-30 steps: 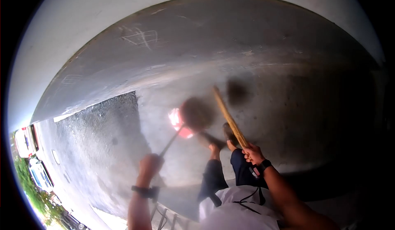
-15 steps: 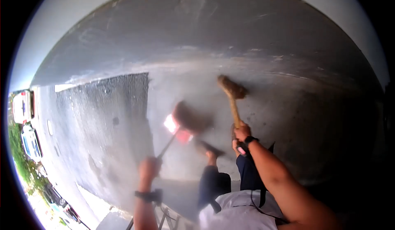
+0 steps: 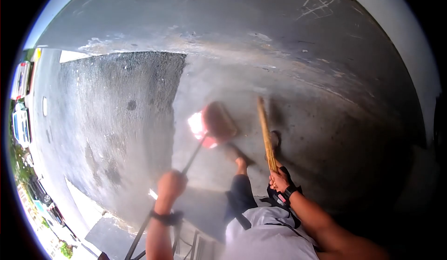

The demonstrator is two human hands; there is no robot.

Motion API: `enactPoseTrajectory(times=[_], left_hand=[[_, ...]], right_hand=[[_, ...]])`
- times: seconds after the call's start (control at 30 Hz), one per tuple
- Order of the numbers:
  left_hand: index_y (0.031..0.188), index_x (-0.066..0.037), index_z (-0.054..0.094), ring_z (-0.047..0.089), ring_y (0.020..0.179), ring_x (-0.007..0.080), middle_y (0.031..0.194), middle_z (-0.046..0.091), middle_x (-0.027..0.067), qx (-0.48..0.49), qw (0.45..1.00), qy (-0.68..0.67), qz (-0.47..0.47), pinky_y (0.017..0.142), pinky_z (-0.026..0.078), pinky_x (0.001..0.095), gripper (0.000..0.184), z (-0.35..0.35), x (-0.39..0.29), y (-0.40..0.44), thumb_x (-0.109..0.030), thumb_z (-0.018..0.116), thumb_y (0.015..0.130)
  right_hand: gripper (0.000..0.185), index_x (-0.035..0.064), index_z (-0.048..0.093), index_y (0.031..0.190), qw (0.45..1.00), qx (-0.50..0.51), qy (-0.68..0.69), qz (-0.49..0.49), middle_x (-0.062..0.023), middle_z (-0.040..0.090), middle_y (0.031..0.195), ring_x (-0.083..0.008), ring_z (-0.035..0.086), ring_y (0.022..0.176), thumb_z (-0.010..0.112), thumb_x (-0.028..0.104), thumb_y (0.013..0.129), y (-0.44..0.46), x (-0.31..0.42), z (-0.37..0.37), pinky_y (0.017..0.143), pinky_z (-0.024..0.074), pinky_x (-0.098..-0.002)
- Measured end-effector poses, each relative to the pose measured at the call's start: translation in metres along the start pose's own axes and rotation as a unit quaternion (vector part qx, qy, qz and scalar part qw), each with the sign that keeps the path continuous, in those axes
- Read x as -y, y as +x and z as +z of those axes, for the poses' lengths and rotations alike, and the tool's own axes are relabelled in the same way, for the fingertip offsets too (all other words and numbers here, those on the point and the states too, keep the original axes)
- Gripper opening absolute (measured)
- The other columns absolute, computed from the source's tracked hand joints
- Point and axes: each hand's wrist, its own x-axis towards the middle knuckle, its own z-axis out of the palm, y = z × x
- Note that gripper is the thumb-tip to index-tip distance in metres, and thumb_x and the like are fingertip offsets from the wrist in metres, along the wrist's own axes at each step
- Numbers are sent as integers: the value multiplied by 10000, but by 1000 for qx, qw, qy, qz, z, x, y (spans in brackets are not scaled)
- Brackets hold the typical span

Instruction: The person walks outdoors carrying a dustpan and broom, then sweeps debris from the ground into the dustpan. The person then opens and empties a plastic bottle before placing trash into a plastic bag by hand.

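The head camera looks down at the floor (image 3: 321, 139).

Outdoor pavement (image 3: 111, 120) with cars (image 3: 21, 126) beyond

Gap between red pan (image 3: 217, 120) and stick (image 3: 266, 133)

Open floor (image 3: 248, 113) runs between them, with the left foot (image 3: 240, 158) at its near end and the wall (image 3: 209, 20) far beyond. More floor spreads right of the stick; dark metal bars (image 3: 138, 236) stand near left.

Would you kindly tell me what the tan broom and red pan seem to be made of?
The tan broom looks like matte straw or plant stalk, judging by its yellowish, streaked surface. The red pan is probably smooth, glossy plastic, given its bright glare; blur leaves painted metal possible.
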Motion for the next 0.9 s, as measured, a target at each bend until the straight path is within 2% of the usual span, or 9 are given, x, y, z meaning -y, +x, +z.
enactPoseTrajectory(times=[0.1,0.13,0.27,0.43,0.57,0.73,0.77,0.83,0.9], left_hand=[[815,-25,712,677,769,400,796,695,212,32,997,61,29,678,540,476,270,1,10,-2,-247,564,852],[802,-29,714,678,756,398,784,694,208,30,997,67,31,672,540,477,263,4,12,-1,-241,565,846],[791,-34,706,673,742,407,755,680,214,37,996,72,26,684,539,494,283,27,28,1,-290,595,837],[811,-57,725,681,781,401,793,692,209,13,1000,21,-6,724,549,495,326,40,73,-13,-350,586,843],[786,-44,713,658,757,419,767,672,220,-54,988,-128,-63,700,533,487,359,40,121,-39,-384,607,828],[759,-20,706,643,731,422,726,649,231,-176,932,-277,-153,669,514,481,404,68,188,-77,-413,636,818],[760,-14,707,646,696,404,700,644,221,-191,912,-321,-169,644,509,468,411,68,195,-88,-416,643,815],[760,0,700,647,608,325,631,621,189,-250,870,-383,-184,598,496,443,424,92,212,-103,-418,653,818],[741,6,701,593,524,222,568,593,114,-283,839,-413,-216,525,461,388,402,119,226,-112,-385,663,827]], right_hand=[[395,124,553,861,950,206,172,158,7,503,670,-123,471,484,505,495,986,91,-47,2,418,376,-264],[492,147,502,780,961,212,130,122,14,475,620,-136,479,492,438,595,974,105,-54,32,431,381,-268],[452,137,528,823,957,193,161,143,18,488,624,-123,498,518,527,568,961,99,-70,157,441,396,-273],[400,126,531,887,925,361,4,119,18,491,658,-105,470,503,505,509,997,65,-20,172,400,336,-234],[401,110,509,897,916,313,-117,221,27,429,646,-90,423,484,490,493,1017,32,74,148,377,306,-223],[253,99,508,980,944,271,-154,108,-28,522,770,-82,441,522,521,346,1034,-10,174,96,417,366,-215],[251,97,506,1019,919,327,-156,156,-30,531,812,-92,460,553,525,346,1034,1,194,74,452,400,-247],[252,66,516,1015,939,259,-215,70,-47,553,823,-132,512,623,524,317,1035,-27,225,70,534,475,-312],[210,18,536,1160,930,254,-260,58,-127,649,978,-240,661,789,544,157,1002,-18,255,52,666,595,-446]])
